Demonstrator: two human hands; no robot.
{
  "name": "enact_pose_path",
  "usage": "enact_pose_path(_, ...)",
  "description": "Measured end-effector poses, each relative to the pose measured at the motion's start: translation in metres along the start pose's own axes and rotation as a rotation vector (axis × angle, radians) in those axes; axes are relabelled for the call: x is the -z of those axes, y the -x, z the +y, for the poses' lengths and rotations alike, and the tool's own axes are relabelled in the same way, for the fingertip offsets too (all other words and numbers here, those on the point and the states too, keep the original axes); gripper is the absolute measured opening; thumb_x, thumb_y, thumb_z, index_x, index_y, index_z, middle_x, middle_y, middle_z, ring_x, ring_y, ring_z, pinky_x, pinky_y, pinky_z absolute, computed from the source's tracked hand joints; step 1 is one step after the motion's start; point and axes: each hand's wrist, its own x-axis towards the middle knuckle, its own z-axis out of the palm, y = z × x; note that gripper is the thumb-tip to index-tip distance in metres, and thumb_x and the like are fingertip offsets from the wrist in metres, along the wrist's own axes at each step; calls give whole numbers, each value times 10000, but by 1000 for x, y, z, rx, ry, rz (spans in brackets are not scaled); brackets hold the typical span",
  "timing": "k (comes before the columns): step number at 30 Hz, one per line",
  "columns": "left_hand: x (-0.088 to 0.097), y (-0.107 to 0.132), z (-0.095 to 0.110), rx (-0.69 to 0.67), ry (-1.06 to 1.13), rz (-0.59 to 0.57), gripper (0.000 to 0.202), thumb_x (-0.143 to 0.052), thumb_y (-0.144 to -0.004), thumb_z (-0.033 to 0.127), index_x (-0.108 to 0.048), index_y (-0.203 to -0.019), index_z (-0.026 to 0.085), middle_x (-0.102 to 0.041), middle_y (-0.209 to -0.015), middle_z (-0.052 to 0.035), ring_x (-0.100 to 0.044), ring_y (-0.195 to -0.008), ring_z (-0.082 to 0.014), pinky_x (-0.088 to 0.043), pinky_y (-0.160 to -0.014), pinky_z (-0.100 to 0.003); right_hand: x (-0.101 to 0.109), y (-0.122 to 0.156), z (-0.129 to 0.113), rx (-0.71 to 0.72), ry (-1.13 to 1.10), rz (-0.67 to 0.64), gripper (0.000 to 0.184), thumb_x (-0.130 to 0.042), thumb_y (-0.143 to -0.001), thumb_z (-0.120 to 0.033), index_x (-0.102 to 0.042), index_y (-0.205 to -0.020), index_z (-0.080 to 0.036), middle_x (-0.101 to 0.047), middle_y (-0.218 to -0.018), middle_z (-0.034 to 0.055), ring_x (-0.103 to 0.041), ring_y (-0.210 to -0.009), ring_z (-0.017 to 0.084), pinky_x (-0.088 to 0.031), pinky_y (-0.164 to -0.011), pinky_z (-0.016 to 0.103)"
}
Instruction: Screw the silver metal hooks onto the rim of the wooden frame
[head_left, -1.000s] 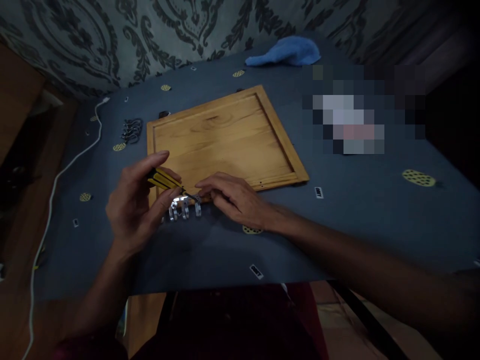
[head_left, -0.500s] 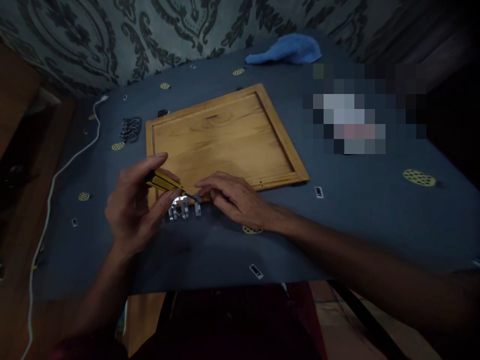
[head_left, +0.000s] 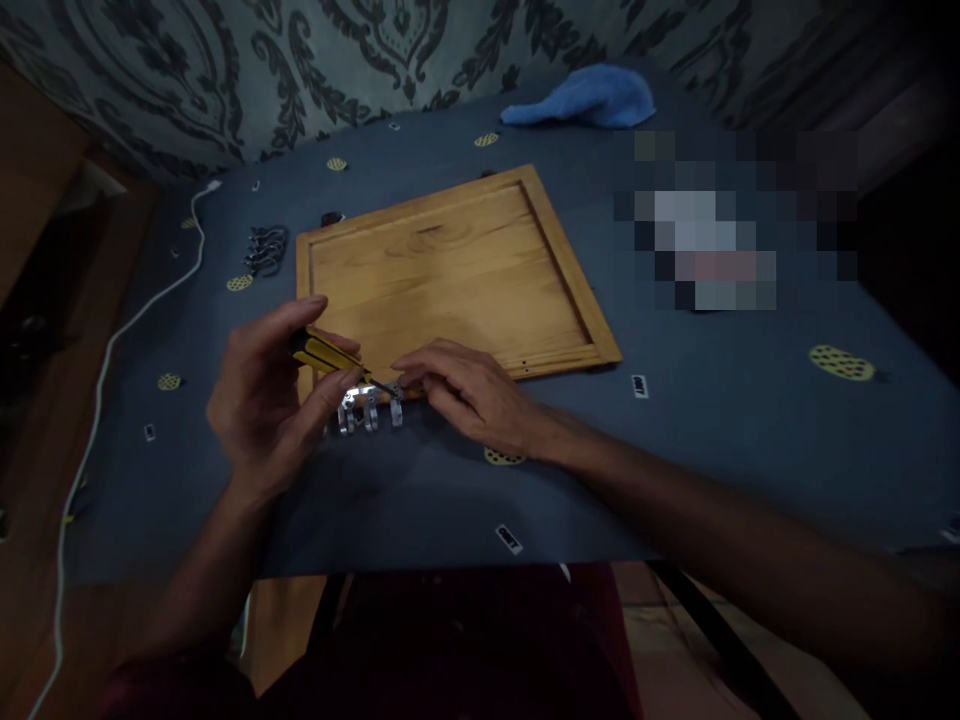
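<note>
A yellow and black screwdriver (head_left: 328, 354) slants down to the right, with my left hand (head_left: 274, 385) closed round its handle. Its tip meets a shiny metal hook rack (head_left: 370, 408) along the near edge of a framed wooden panel (head_left: 442, 270). Several curved hooks of the rack hang out past that edge. My right hand (head_left: 472, 392) rests on the near edge just right of the tip, thumb and fingers drawn together at the end of the rack. Whatever its fingertips pinch, perhaps a screw or the rack's end, is hidden.
Behind the panel's left side lies a bunch of dark metal hooks (head_left: 264, 250). A blue cloth (head_left: 585, 97) is at the back by the patterned wall. On the left a white cable (head_left: 142, 318) runs over the table (head_left: 720, 440). A blurred-out patch covers something at right.
Both hands keep almost the same pose, with the screwdriver tip still at the rack. The whole view has shifted slightly.
</note>
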Motion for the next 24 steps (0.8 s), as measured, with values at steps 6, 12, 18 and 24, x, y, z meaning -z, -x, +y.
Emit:
enact_pose_path(6,-1,1,1,25,78,-26,490,-773,-872,197,-647,-1315,367,-672,-1219,-21,-746,-869,-162,-671,-762,-334,2,0,-2,-5,0,-13,327,-428,-948,-84,-606,-1198,-198,-735,-1051,80,-683,-1009,203,-563,-889,401)
enact_pose_path(12,0,4,-1,12,-49,1,518,-824,-834,324,-646,-1315,394,-679,-1145,-23,-699,-808,-173,-651,-680,-363,1,0,0,29,-3,-4,322,-425,-949,-82,-604,-1199,-180,-728,-1044,92,-682,-997,203,-561,-880,395)
enact_pose_path(18,0,1,2,17,2,-9,499,-802,-855,269,-645,-1312,394,-672,-1209,-21,-731,-822,-174,-670,-708,-365,0,0,1,31,10,3,319,-423,-949,-83,-597,-1193,-195,-732,-1057,84,-679,-1000,203,-563,-870,399)
enact_pose_path(24,0,2,3,43,4,-69,472,-755,-894,253,-615,-1330,368,-671,-1147,-30,-736,-874,-173,-679,-746,-344,0,0,1,11,5,-4,325,-426,-948,-92,-606,-1191,-212,-733,-1045,76,-683,-1000,203,-567,-880,403)
